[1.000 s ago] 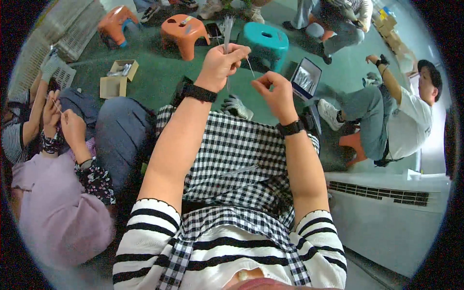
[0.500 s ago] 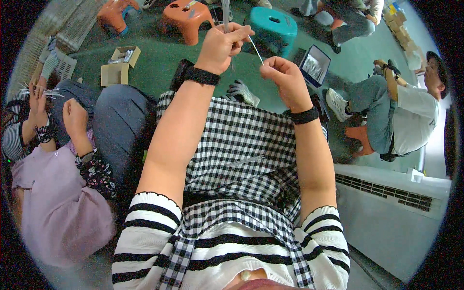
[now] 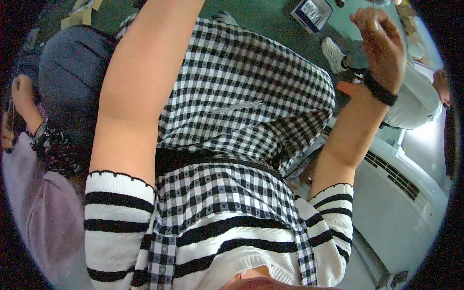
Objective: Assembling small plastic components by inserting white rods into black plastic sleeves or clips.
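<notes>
My left forearm (image 3: 140,58) reaches up past the top edge, so my left hand is out of view. At the upper right is my right hand (image 3: 382,43), raised and slightly blurred, with a black band round the wrist. Its fingers are curled together near the top edge. A faint thin line shows at the fingertips; what they pinch is too small to make out. Across my lap lies a black-and-white checked apron (image 3: 241,63). A small bundle of thin, clear, stick-like pieces (image 3: 237,107) rests on it.
Beyond my knees, a dark-edged box (image 3: 311,15) with silvery contents sits on the green floor, near a white shoe (image 3: 332,54). A co-worker's grey-trousered leg (image 3: 72,72) is close on my left. A white slatted unit (image 3: 386,212) stands on my right.
My hands have parted: the right swung outward to the right, the left rose out of view. The view has tipped nearer my body, so the stools no longer show.
</notes>
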Demonstrator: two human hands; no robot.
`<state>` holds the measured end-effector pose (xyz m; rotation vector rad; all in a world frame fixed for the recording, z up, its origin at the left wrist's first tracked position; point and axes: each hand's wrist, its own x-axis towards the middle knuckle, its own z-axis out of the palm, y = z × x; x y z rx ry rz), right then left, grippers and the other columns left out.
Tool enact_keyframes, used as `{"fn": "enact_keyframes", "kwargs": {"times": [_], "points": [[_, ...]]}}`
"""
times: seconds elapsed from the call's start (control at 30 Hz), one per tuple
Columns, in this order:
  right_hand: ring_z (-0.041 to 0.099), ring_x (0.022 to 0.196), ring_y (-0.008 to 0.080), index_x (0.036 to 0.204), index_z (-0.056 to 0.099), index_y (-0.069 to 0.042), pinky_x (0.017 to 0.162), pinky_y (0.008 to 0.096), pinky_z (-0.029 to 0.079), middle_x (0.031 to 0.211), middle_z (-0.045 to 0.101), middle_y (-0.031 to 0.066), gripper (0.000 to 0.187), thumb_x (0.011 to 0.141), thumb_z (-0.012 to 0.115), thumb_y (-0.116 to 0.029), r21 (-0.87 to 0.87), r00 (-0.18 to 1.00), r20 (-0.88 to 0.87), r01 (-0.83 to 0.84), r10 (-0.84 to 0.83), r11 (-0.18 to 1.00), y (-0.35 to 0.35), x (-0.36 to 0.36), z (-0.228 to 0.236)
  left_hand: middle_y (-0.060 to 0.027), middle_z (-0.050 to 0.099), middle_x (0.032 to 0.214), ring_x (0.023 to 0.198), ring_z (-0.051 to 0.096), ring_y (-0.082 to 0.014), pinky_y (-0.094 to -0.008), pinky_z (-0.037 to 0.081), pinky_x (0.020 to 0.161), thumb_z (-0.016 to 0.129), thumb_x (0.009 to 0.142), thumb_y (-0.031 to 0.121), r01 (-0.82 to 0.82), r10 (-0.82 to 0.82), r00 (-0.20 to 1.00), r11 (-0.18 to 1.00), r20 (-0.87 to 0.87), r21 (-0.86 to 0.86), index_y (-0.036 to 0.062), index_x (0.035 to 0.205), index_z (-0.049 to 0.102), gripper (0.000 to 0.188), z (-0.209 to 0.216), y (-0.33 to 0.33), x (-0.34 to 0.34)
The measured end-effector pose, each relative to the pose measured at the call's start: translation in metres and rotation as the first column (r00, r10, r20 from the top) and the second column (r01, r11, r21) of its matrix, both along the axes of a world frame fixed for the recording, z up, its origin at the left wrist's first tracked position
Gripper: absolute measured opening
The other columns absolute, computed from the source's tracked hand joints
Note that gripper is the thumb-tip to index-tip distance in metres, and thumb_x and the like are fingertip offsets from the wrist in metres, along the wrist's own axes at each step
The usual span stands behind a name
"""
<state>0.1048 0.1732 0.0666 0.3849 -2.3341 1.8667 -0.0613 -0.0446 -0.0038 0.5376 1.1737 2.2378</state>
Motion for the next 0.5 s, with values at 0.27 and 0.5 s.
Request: {"fn": "enact_keyframes", "kwargs": {"times": [0.27, 0.5], "points": [[0.056, 0.072, 0.0256, 0.076, 0.062, -0.004, 0.065, 0.0332, 0.044, 0.074, 0.059, 0.0091, 0.012, 0.072, 0.068, -0.014, 0.471, 0.895, 0.314, -0.437, 0.317, 0.766, -0.094, 0.074, -0.044, 0.0005, 0.053, 0.075, 0.058, 0.043, -0.0075, -0.0204, 0.028, 0.044, 0.050, 0.092, 0.025, -0.038, 0.040, 0.998, 0.999, 0.050, -0.031, 0.0054, 0.083, 0.059, 0.023, 0.001, 0.003, 0.005], [0.053, 0.078, 0.0296, 0.079, 0.059, -0.005, 0.069, 0.0376, 0.043, 0.076, 0.054, 0.0100, 0.018, 0.065, 0.067, -0.012, 0.783, 0.938, 0.270, -0.346, 0.218, 0.518, -0.104, 0.086, -0.070, 0.0006, 0.051, 0.073, 0.057, 0.040, -0.0075, -0.0210, 0.027, 0.044, 0.049, 0.093, 0.025, -0.034, 0.036, 0.998, 0.998, 0.049, -0.051, 0.0049, 0.081, 0.056, 0.024, 0.003, 0.009, 0.007]]}}
